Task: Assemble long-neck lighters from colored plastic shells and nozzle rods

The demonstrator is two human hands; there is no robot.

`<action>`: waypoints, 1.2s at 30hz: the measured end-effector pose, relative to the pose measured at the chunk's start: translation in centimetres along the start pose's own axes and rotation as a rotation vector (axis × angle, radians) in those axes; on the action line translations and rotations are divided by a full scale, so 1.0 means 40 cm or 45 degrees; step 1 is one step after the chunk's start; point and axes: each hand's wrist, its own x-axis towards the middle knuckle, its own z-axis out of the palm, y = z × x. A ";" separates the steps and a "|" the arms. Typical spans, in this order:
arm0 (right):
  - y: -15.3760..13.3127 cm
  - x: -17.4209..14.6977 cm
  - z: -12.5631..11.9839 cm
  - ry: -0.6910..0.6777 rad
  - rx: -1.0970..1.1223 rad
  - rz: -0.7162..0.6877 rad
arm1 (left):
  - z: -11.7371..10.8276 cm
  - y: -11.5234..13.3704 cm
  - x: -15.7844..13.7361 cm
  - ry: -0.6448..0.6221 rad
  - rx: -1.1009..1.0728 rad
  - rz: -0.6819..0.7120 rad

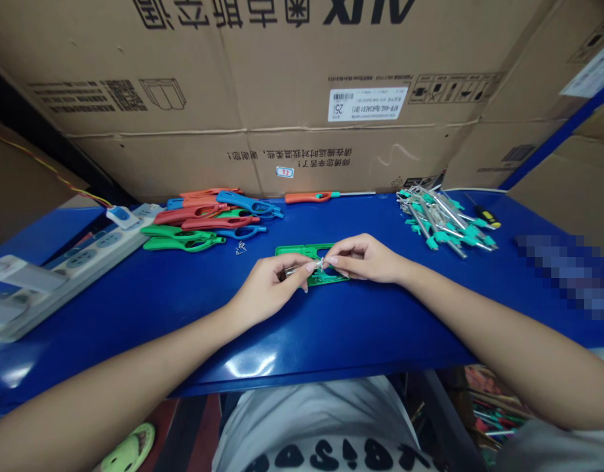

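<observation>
My left hand (269, 285) is closed in a pinch around a slim, shiny tube-like part (290, 270), mostly covered by the fingers. At its right end is a small whitish piece (322, 263), where the fingertips of my right hand (368, 259) pinch closed. Exactly what my right fingers grip is too small to tell. Both hands meet over a green plastic lighter casing (296, 250) lying on the table, partly hidden by them. Left of the casing lie several tiny metal pieces (241, 248).
A blue table (193, 341) backs onto a cardboard wall (183, 151). Red, blue and green lighter casings (203, 223) are heaped at left beside a power strip (85, 259). An orange lighter (307, 196) lies behind. Metal tubes with teal ends (444, 219) and a screwdriver (487, 215) are at right.
</observation>
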 end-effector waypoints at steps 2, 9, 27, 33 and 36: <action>0.000 0.000 0.001 0.002 -0.021 -0.004 | 0.001 -0.001 0.000 -0.004 0.002 0.002; 0.000 0.003 0.008 0.024 -0.091 -0.005 | 0.010 -0.009 0.000 0.021 -0.019 -0.009; -0.001 0.013 0.005 0.130 0.084 0.131 | 0.013 -0.017 0.002 0.072 -0.093 -0.044; 0.007 0.015 -0.001 0.154 0.143 0.141 | 0.015 -0.046 0.001 0.119 -0.090 -0.053; 0.007 0.014 0.004 0.164 0.104 0.127 | 0.014 -0.047 0.000 0.095 -0.089 -0.020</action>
